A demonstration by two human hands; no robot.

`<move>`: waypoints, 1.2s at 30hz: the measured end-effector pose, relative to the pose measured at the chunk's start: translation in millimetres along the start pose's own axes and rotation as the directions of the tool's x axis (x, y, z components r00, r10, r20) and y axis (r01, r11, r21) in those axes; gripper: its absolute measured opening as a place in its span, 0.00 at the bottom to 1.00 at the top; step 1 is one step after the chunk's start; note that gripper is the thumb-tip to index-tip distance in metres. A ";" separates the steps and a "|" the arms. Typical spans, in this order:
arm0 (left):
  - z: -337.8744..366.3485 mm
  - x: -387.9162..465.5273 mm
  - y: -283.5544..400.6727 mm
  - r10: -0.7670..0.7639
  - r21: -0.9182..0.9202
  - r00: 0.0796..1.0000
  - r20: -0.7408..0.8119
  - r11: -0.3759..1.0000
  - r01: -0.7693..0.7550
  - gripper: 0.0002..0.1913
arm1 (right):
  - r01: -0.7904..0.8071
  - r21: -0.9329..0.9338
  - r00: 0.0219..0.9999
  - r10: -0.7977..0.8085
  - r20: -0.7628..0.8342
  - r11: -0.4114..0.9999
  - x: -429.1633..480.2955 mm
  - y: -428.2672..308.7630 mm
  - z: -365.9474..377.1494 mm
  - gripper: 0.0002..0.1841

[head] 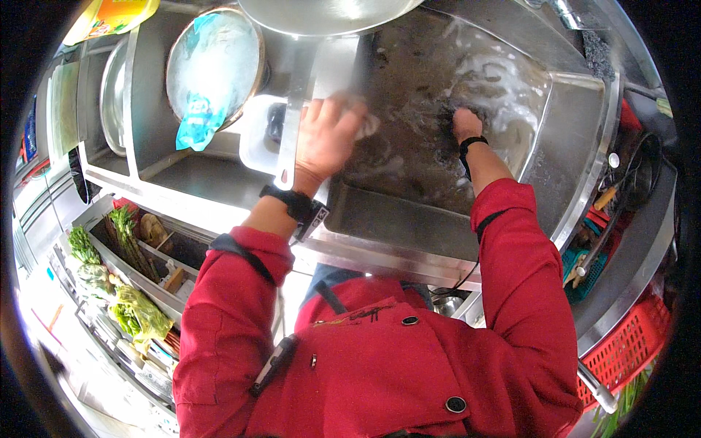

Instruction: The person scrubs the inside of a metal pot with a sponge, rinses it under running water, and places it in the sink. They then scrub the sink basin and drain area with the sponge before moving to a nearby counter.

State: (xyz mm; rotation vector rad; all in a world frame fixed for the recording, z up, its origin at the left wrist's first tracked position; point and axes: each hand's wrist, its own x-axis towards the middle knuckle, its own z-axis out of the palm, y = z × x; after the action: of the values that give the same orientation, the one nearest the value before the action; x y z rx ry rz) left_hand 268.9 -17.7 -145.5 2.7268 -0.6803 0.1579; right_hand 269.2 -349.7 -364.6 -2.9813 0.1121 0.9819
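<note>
Murky, soapy water (400,164) fills the right basin of a stainless-steel sink (405,211). My right hand (467,121) reaches into it, the fingers hidden below the surface among foam. Over the divider between the basins is my left hand (331,128), palm down and blurred, with a pale, unclear patch by its fingertips. Whether it grips anything does not show. Right beside it runs the long metal handle (289,142) of a wok or large pan (328,19). A white plastic tub (256,156) sits just left of that handle.
In the left basin stands a round vessel (257,41) holding a blue-and-white plastic bag (200,112). Vegetables (128,219) fill bins at lower left. A pan (646,169), a teal basket (580,284) and a red plastic basket (624,342) lie along the right.
</note>
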 end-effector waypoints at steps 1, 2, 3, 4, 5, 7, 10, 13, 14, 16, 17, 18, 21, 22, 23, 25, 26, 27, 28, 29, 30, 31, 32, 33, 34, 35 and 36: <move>-0.1 0.2 0.2 0.004 -0.010 1.000 -0.011 1.000 -0.004 0.19 | 0.054 -0.053 0.998 -0.055 -0.019 0.997 -0.9 0.1 0.2 0.06; -0.4 0.1 0.4 0.006 -0.018 1.000 -0.017 1.000 -0.007 0.19 | 0.106 -0.106 0.993 -0.110 -0.036 0.989 -1.4 0.5 1.0 0.06; -0.6 0.3 0.4 0.009 -0.024 1.000 -0.023 1.000 -0.009 0.19 | 0.120 -0.118 0.991 -0.126 -0.039 0.986 -1.5 0.6 2.3 0.06; -0.5 0.6 0.6 0.008 -0.024 1.000 -0.028 1.000 -0.009 0.19 | 0.136 -0.129 0.989 -0.142 -0.042 0.982 -1.2 0.2 4.2 0.06; -0.4 0.8 0.8 0.007 -0.022 0.999 -0.032 1.000 -0.008 0.19 | 0.139 -0.142 0.989 -0.146 -0.038 0.980 -0.6 -0.1 6.4 0.06; 0.0 0.8 0.8 0.004 -0.011 1.000 -0.030 1.000 -0.005 0.18 | 0.131 -0.114 0.988 -0.139 -0.070 0.985 1.4 -1.1 11.4 0.06; 1.0 0.5 0.5 0.002 0.003 1.000 -0.022 1.000 -0.002 0.18 | 0.110 -0.125 0.993 -0.115 -0.038 0.986 6.1 -1.0 17.8 0.07; 1.4 0.4 0.3 0.004 -0.004 1.000 -0.027 1.000 -0.004 0.18 | 0.093 -0.105 0.996 -0.094 -0.007 0.990 11.0 -0.1 19.7 0.07; 1.1 0.5 0.2 0.004 -0.005 1.000 -0.024 1.000 -0.004 0.18 | 0.071 -0.090 0.997 -0.071 0.012 0.993 11.8 -0.3 19.0 0.07; 0.3 0.9 0.2 0.004 -0.007 1.000 -0.022 1.000 -0.004 0.19 | 0.066 -0.079 0.998 -0.066 0.014 0.995 12.0 -2.0 16.0 0.07; -0.1 1.0 0.4 0.004 -0.008 1.000 -0.021 1.000 -0.004 0.19 | 0.038 -0.079 0.999 -0.035 0.039 0.996 11.2 -3.6 13.8 0.06; -0.5 1.0 0.7 0.004 -0.010 1.000 -0.020 1.000 -0.004 0.19 | 0.040 -0.066 0.999 -0.039 0.022 0.997 9.9 -5.3 11.7 0.06; -1.5 0.3 1.0 -0.001 -0.036 1.000 0.000 0.999 0.001 0.19 | 0.003 -0.028 1.000 -0.002 0.017 1.000 4.8 -8.1 7.3 0.06; -1.5 0.0 0.8 0.002 -0.033 1.000 -0.003 0.999 -0.002 0.19 | -0.004 -0.007 1.000 0.004 0.013 1.000 4.1 -7.1 7.4 0.06; -1.4 -0.2 0.4 0.002 -0.031 1.000 -0.003 1.000 -0.002 0.19 | -0.008 0.014 1.000 0.008 0.008 1.000 4.5 -5.5 8.7 0.07; -0.5 -0.4 0.1 0.004 -0.029 1.000 -0.008 1.000 -0.004 0.19 | -0.004 0.008 1.000 0.004 0.027 1.000 8.4 0.6 14.4 0.09; -0.1 -0.4 -0.1 0.005 -0.028 1.000 -0.013 1.000 -0.005 0.19 | 0.000 -0.003 0.999 0.001 0.043 1.000 11.8 4.8 18.3 0.10; 0.2 -0.4 -0.2 0.003 -0.026 1.000 -0.016 1.000 -0.004 0.18 | -0.031 0.060 0.999 0.029 0.046 0.998 16.6 8.9 22.3 0.10; 0.4 -0.4 -0.2 0.001 -0.023 1.000 -0.015 1.000 -0.002 0.19 | -0.064 0.112 0.997 0.057 0.060 0.992 21.8 12.0 26.2 0.10; 0.5 -0.4 0.1 -0.002 -0.021 1.000 -0.012 1.000 0.002 0.19 | -0.117 0.152 0.992 0.107 0.070 0.981 25.3 15.2 29.5 0.10; 0.7 -0.4 0.5 -0.006 -0.021 1.000 -0.007 1.000 0.006 0.19 | -0.117 0.396 0.993 0.108 0.047 0.911 27.6 17.9 31.8 0.09; 0.7 -0.3 0.8 -0.003 -0.020 1.000 -0.013 1.000 0.003 0.19 | -0.121 0.606 0.991 0.135 0.023 0.786 27.8 20.2 32.2 0.09; 0.5 -0.1 0.8 0.000 -0.019 1.000 -0.016 1.000 0.000 0.19 | -0.190 0.784 0.975 0.206 0.081 0.591 26.4 22.3 30.5 0.08; 0.3 0.0 0.7 0.001 -0.017 1.000 -0.018 1.000 -0.001 0.19 | -0.159 0.930 0.983 0.138 0.119 0.330 23.5 23.9 26.8 0.08; 0.3 0.2 0.9 0.001 -0.015 1.000 -0.022 1.000 -0.001 0.19 | -0.219 0.976 0.973 0.073 0.217 0.013 17.1 27.0 21.1 0.07; 0.5 0.4 1.0 0.000 -0.012 1.000 -0.026 1.000 0.000 0.19 | -0.276 0.902 0.960 -0.057 0.273 -0.333 10.4 29.5 13.1 0.06; 0.6 0.4 1.1 -0.002 -0.009 1.000 -0.029 1.000 0.001 0.19 | -0.248 0.881 0.968 -0.131 0.213 -0.402 5.2 28.4 4.9 0.04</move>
State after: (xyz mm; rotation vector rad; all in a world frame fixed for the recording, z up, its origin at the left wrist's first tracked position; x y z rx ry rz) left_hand 268.8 -19.0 -145.7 2.7112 -0.6692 0.1934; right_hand 268.5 -378.2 -371.0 -1.0151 0.7176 0.5295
